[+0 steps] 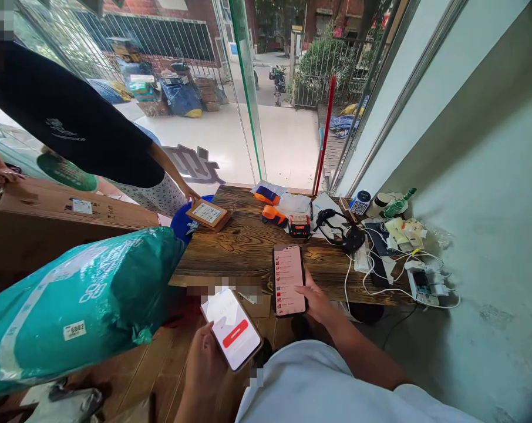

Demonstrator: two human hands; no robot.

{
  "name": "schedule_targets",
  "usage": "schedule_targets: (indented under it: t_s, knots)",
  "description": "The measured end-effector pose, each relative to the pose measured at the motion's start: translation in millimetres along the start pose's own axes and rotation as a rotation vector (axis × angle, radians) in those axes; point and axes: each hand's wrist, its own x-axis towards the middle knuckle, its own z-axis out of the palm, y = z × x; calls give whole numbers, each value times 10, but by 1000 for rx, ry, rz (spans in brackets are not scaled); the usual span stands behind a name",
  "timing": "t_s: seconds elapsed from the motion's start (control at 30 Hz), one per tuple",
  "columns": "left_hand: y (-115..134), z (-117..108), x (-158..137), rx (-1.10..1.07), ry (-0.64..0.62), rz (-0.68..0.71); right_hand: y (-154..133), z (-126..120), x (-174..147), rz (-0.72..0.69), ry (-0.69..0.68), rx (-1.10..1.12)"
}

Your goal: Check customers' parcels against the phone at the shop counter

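My left hand [205,352] is closed around a smartphone [231,329] with a bright white screen and a red button, its thumb at the left edge. In my right hand [317,296] is a second smartphone [289,281], held upright; its pinkish screen shows a list of rows, and my thumb lies over the screen's right side. Both phones are in front of the near edge of a dark wooden table [243,252]. On that table, beyond the right phone, lie a black-and-red device [299,225] and an orange tool [273,216].
At left, another person's hand [190,195] touches a brown parcel [209,215] on the table. A big teal bag [116,288] and a large cardboard box [72,205] stand at left. Black straps [336,226], white cables [371,258] and a power strip [424,282] lie at right.
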Motion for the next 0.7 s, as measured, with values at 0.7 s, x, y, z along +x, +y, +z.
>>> schedule_targets:
  t_s: [0.7]
  knots:
    - [-493,470,-157,-7,133,94,-385,-574,88,113,93,87]
